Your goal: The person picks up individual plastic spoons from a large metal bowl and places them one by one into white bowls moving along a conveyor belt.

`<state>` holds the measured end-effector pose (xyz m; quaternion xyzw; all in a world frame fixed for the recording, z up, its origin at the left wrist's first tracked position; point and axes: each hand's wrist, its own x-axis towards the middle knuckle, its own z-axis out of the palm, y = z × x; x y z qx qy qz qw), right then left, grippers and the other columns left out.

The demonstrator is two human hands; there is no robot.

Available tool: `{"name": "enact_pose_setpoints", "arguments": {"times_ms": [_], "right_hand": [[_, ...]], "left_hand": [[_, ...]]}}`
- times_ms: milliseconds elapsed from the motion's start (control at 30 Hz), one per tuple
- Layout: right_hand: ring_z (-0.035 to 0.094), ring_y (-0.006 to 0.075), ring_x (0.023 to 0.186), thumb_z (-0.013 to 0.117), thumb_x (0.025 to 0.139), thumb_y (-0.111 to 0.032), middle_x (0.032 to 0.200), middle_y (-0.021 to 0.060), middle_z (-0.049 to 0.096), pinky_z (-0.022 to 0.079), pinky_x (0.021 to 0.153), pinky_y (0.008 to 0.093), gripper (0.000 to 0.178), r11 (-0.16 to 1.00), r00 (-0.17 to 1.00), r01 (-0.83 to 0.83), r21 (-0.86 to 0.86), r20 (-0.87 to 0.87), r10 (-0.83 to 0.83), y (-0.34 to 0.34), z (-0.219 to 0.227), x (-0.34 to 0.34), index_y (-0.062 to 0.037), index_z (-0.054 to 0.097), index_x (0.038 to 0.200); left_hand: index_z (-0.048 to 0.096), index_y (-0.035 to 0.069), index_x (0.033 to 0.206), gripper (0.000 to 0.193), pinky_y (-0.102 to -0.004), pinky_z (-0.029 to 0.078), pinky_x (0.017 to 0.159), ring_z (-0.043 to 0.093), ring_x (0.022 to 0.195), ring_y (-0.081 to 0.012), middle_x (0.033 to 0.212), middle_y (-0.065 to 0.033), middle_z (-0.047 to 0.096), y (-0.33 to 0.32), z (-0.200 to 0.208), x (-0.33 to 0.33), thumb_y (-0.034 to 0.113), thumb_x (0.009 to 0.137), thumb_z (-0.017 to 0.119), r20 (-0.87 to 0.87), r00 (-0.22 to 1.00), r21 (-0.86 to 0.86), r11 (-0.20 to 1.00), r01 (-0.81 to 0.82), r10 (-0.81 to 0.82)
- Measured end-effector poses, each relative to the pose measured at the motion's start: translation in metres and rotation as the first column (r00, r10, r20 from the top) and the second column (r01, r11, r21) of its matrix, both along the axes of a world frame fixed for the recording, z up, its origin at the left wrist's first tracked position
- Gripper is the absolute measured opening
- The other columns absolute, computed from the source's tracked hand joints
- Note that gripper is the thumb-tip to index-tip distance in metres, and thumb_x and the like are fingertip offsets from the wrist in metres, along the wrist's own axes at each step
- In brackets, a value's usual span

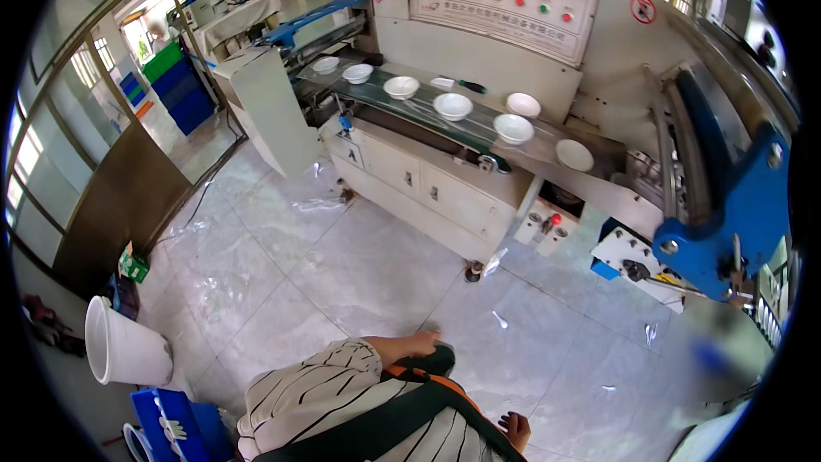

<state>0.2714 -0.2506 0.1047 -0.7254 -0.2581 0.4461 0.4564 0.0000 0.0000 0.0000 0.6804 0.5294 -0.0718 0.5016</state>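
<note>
My left hand (423, 343) hangs low in front of my body, beside a dark shape at my feet. Its fingers are too small and blurred to read. On the lower right, my right hand (516, 429) hangs by my side with loosely bent fingers, a little apart and with nothing visible in them. Both hands are away from the packing machine (410, 175). Several white bowls stand spaced along its conveyor, among them a middle bowl (453, 106) and a bowl (574, 155) at the right end. Behind the row lies a dark-handled tool (470, 85) with a pale blade.
Above the conveyor is a control panel (505, 4) with buttons and a screen. A blue roller bracket (735, 205) juts out at right. Film scraps (499, 319) lie on the tiled floor. At left stand a white bucket (128, 346), a blue crate (171, 428) and stacked crates (181, 94).
</note>
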Motion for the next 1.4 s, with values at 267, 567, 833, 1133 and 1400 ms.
{"name": "enact_pose_setpoints", "arguments": {"times_ms": [267, 567, 833, 1133, 1400], "right_hand": [[0.06, 0.0195, 0.071, 0.048, 0.087, -0.019, 0.082, 0.013, 0.06, 0.052, 0.055, 0.0308, 0.024, 0.949, 0.95, 0.311, 0.045, -0.047, -0.309, -0.087, 0.005, 0.002, 0.0028, 0.053, 0.095], [0.063, 0.0188, 0.071, 0.054, 0.083, -0.016, 0.078, 0.0144, 0.063, 0.049, 0.062, 0.0295, 0.02, 0.807, 0.787, 0.578, 0.122, 0.178, -0.591, -0.159, -0.021, 0.132, 0.0007, 0.057, 0.094], [0.059, 0.0167, 0.058, 0.056, 0.081, -0.015, 0.067, 0.0117, 0.062, 0.048, 0.056, 0.0294, 0.017, 0.322, 0.385, 0.903, -0.285, 0.201, -0.901, -0.347, -0.098, 0.007, 0.0013, 0.059, 0.082], [0.062, 0.0205, 0.068, 0.057, 0.08, -0.017, 0.073, 0.0138, 0.062, 0.048, 0.063, 0.032, 0.02, 0.339, 0.44, 0.887, -0.312, 0.353, -0.826, -0.374, -0.089, 0.244, 0.0012, 0.058, 0.087], [0.061, 0.0203, 0.067, 0.054, 0.082, -0.012, 0.074, 0.0141, 0.062, 0.048, 0.061, 0.031, 0.016, 0.513, 0.467, 0.83, 0.22, 0.231, -0.854, -0.397, 0.018, 0.642, 0.0015, 0.057, 0.091]], "left_hand": [[0.061, 0.003, 0.074, 0.025, -0.0344, 0.049, 0.042, 0.058, 0.048, -0.0193, 0.061, -0.0098, 0.06, -0.036, 0.024, 0.064, 0.025, 0.077, 0.051, -0.197, 0.871, -0.151, 0.892, 0.426, -0.449], [0.059, 0.003, 0.074, 0.024, -0.0324, 0.048, 0.042, 0.058, 0.05, -0.0187, 0.065, -0.0111, 0.061, -0.038, -0.018, 0.284, 0.024, 0.077, 0.049, -0.135, 0.695, -0.039, 0.705, 0.708, -0.706], [0.057, 0.005, 0.083, 0.023, -0.0289, 0.045, 0.04, 0.055, 0.048, -0.0139, 0.065, -0.0076, 0.06, -0.217, -0.005, 0.527, 0.025, 0.078, 0.05, -0.054, 0.325, -0.233, 0.329, 0.915, -0.944], [0.055, 0.003, 0.093, 0.024, -0.0262, 0.045, 0.046, 0.055, 0.055, -0.0124, 0.069, -0.0057, 0.059, -0.349, 0.063, 0.72, 0.024, 0.082, 0.053, 0.247, 0.231, -0.211, 0.181, 0.961, -0.941], [0.047, 0.006, 0.115, 0.032, -0.0226, 0.044, 0.066, 0.053, 0.074, -0.009, 0.09, -0.0054, 0.061, -0.361, 0.185, 0.925, 0.025, 0.088, 0.05, 0.414, 0.248, -0.01, 0.269, 0.963, -0.876]]}}
